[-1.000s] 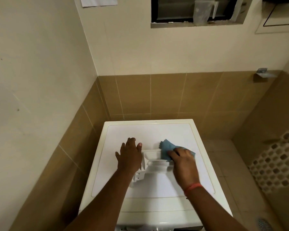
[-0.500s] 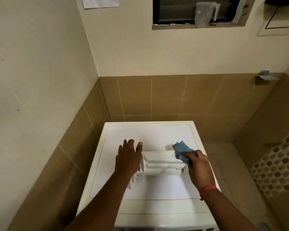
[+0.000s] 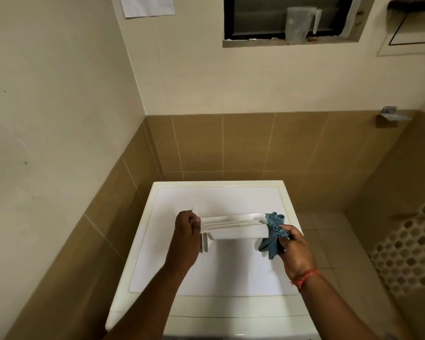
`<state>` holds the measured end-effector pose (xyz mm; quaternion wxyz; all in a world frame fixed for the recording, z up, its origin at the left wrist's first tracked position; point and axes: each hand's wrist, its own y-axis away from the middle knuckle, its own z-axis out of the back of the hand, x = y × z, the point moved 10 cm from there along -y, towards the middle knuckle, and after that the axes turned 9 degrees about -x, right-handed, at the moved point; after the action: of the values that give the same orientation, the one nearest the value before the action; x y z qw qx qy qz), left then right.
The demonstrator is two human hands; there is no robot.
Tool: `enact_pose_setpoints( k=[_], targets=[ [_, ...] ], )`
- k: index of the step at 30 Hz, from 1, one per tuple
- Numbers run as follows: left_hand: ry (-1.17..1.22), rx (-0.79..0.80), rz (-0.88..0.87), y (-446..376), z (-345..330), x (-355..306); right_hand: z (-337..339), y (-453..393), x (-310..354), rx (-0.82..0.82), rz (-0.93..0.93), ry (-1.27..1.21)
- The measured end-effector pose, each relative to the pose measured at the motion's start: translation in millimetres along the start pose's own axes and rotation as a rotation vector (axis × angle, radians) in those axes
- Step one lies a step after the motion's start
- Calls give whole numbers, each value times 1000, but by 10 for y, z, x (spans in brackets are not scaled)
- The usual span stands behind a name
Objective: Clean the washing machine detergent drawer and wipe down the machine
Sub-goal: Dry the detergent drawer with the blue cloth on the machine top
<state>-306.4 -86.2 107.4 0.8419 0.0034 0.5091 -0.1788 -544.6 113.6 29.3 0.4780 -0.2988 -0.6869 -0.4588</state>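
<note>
Head view: white plastic detergent drawer [image 3: 233,228] sits above the washing machine [image 3: 216,261] top, a smooth, glossy white panel with rounded corners. The drawer is a long rectangular moulding with parallel ribbed walls, tilted on its long side. Left hand [image 3: 185,231] grasps the drawer's left end, fingers curled round it. Right hand [image 3: 293,246] clenches a crumpled blue cloth [image 3: 272,235], soft and frayed at the edges, which touches the drawer's right end. A red thread band [image 3: 306,277] circles the right wrist. Walls are matte cream above and glossy tan tile below. A translucent plastic jug [image 3: 298,23] stands on the window ledge. A paper sheet [image 3: 149,6] hangs on the wall; its writing cannot be read.
</note>
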Motion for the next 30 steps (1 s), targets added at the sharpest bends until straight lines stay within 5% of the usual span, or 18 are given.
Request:
enact_pose_setpoints(
  k=[15,19,22,26,30],
  targets=[
    [7,56,-93,855,-93,307,465,277,-650,-76,-187,-79],
    [66,-63,-43,702,36,267,498,428,-294,-140,-42,112],
    [129,-149,154,444,72,346,-53,594,131,0,191,302],
    [185,-67,339,173,-179,417,-1140,446,205,154,494,791],
    [-30,-57,322,148,-320,478,-1937,384,-159,337,465,941]
  ],
)
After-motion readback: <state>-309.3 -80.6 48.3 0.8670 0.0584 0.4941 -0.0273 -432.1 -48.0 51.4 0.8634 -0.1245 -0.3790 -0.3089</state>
